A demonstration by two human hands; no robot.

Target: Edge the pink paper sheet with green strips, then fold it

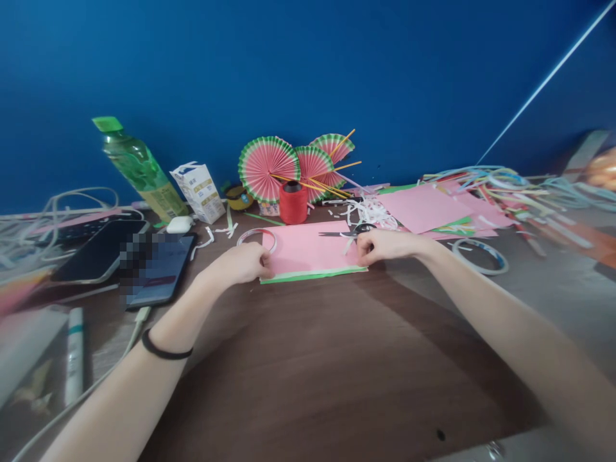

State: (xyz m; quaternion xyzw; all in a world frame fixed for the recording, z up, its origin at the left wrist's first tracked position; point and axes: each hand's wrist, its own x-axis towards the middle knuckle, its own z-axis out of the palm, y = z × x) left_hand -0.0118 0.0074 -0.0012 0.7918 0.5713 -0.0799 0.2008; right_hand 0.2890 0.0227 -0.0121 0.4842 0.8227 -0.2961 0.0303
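Observation:
A pink sheet of paper [308, 250] with a white and green strip along its near edge lies flat on the dark table. My left hand [243, 262] pinches its left near corner, fingers curled at the edge. At the right near corner, my right hand [380, 246] is closed on the same sheet. Black-handled scissors [337, 234] rest across the upper right of the paper, close to my right hand. A tape roll [242, 236] sits by the sheet's upper left, just beyond my left hand. The fingertips of both hands are partly hidden.
Behind the sheet stand a red thread spool [293, 206] and watermelon-patterned paper fans [268, 168]. A green bottle [139, 170], a white carton [199, 192] and a phone [161, 269] are at left. More pink paper [423, 206], paper scraps and another tape roll [481, 271] lie at right.

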